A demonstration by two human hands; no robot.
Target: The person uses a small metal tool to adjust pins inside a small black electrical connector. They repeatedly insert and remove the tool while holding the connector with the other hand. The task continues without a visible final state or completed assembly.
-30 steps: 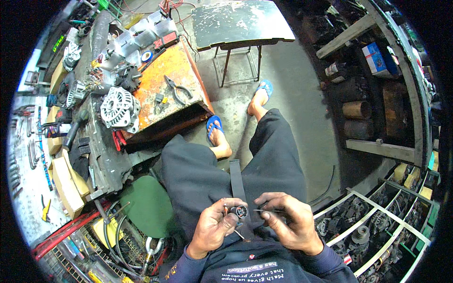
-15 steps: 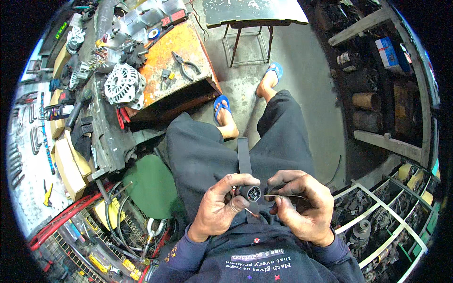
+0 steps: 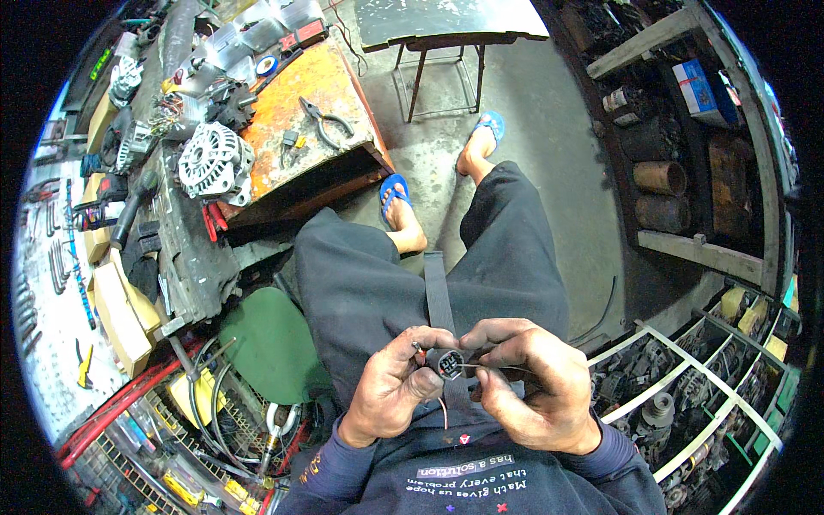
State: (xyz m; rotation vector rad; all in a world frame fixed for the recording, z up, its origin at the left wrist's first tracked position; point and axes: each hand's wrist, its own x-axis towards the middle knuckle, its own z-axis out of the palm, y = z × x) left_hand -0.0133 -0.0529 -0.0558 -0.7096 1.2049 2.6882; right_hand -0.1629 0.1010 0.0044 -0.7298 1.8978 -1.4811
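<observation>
My left hand (image 3: 384, 393) is closed around a round black electrical connector (image 3: 449, 366), its face with several light-edged slots turned toward my right side. A reddish wire (image 3: 445, 414) hangs down below the connector. My right hand (image 3: 542, 388) pinches a thin stiff wire (image 3: 471, 367) between thumb and fingers. The wire's tip is at the connector's face; whether it sits inside a slot I cannot tell. Both hands are close together above my lap.
On an orange worn cabinet (image 3: 326, 73) lie pliers (image 3: 327, 123) and small connectors (image 3: 292, 139). An alternator housing (image 3: 215, 161) sits beside them. A green stool seat (image 3: 273, 345) is at my left. A metal rack (image 3: 678, 378) with parts stands right; a small table (image 3: 446, 24) is ahead.
My right hand has come left to the connector, bringing the thin wire's tip to its face. Both hands sit slightly lower in view, and the whole scene has shifted a little left.
</observation>
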